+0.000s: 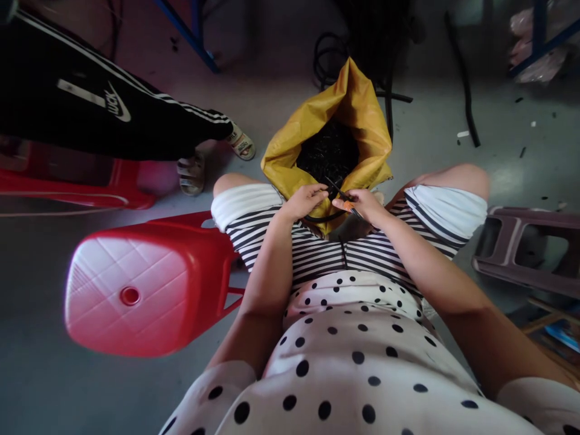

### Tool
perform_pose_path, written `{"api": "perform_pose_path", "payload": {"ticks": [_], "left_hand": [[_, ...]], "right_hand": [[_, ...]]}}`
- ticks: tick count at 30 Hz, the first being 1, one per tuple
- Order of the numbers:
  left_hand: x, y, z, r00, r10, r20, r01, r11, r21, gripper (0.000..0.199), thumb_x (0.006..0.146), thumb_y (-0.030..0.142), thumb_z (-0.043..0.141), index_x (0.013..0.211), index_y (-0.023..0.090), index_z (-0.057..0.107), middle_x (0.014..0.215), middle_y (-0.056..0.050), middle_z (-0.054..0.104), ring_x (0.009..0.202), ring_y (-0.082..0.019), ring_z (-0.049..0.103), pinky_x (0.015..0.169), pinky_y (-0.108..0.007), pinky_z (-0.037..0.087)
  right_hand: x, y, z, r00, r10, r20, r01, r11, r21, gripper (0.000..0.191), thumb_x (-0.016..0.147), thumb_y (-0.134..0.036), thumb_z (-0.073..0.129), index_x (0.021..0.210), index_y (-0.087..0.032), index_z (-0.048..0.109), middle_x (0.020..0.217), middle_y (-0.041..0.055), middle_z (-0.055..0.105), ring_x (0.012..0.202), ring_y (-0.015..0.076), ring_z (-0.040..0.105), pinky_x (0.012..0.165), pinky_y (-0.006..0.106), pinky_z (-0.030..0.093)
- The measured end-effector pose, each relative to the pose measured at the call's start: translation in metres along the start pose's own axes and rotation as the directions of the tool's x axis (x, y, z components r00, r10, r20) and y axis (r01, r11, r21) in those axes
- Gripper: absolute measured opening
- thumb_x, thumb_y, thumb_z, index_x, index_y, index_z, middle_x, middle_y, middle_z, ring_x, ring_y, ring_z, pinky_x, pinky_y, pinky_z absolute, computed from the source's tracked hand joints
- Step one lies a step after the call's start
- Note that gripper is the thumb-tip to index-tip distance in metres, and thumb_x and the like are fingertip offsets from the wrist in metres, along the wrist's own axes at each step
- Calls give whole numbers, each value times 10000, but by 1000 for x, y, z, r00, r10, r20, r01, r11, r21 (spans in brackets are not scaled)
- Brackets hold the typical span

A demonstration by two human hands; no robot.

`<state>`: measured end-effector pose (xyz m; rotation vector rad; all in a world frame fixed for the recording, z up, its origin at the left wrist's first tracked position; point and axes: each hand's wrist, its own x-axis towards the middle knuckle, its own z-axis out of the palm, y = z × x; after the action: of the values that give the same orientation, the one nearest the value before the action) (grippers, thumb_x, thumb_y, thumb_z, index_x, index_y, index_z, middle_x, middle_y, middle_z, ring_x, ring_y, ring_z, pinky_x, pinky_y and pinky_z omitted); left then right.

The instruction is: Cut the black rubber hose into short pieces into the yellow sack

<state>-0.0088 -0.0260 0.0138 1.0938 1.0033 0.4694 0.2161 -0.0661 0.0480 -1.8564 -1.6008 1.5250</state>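
Between my knees stands a yellow sack (290,145), its mouth wide and its inside filled with small black pieces (330,154). At the sack's near edge my right hand (366,205) is closed round scissors (348,206) with orange on the handle; a thin dark blade points over the black pieces. My left hand (304,202) is just beside it, fingers bent together over the sack's rim. A black strip (319,219) curves below the left hand towards the right one. What the left fingers pinch, if anything, is too small to make out.
A red stool (131,290) stands at my left, a grey-brown stool (530,248) at my right. Another person's leg in black trousers (136,115) is at the upper left. Black tubing (464,84) and scraps lie on the floor, near blue metal legs (194,36).
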Motion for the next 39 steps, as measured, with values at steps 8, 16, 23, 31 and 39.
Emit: {"api": "perform_pose_path", "payload": {"ticks": [8, 16, 23, 31, 39], "left_hand": [[-5, 4, 5, 993, -19, -120, 9, 996, -84, 215, 923, 329, 782, 991, 147, 690, 594, 85, 401, 504, -65, 342, 508, -204, 230], [-8, 5, 4, 990, 14, -139, -16, 1000, -14, 250, 937, 369, 730, 1045, 148, 688, 612, 82, 396, 524, -84, 333, 521, -229, 232], [-6, 1, 4, 993, 103, -56, -87, 967, 238, 263, 913, 390, 716, 1009, 146, 739, 702, 30, 565, 608, -107, 433, 574, -241, 311], [-6, -3, 8, 995, 37, -98, -37, 999, 5, 328, 928, 430, 736, 1101, 155, 687, 618, 83, 407, 533, -91, 348, 531, -232, 254], [-10, 7, 35, 995, 53, 89, -54, 998, 11, 441, 866, 576, 820, 948, 167, 677, 694, 45, 562, 640, -108, 511, 620, -235, 405]], "right_hand": [[-5, -7, 0, 999, -47, 20, 48, 999, -22, 787, 768, -951, 643, 815, -167, 688, 615, 9, 516, 635, 154, 473, 611, 296, 318], [0, -4, 1, 999, -46, -10, 45, 996, -73, 730, 760, -872, 744, 854, -148, 749, 705, 24, 621, 694, 163, 533, 656, 291, 377], [6, 0, 0, 999, -40, 11, 41, 992, -118, 653, 819, -793, 764, 909, -146, 776, 793, 43, 690, 751, 173, 580, 693, 282, 396], [7, 1, 5, 990, -76, -121, 76, 997, -4, 673, 801, -839, 739, 830, -167, 708, 630, 7, 537, 627, 155, 492, 590, 297, 344], [8, -15, -5, 997, 24, -75, 14, 879, 476, 517, 795, -599, 866, 1043, -228, 605, 730, -22, 590, 513, 127, 531, 492, 295, 451]]}}
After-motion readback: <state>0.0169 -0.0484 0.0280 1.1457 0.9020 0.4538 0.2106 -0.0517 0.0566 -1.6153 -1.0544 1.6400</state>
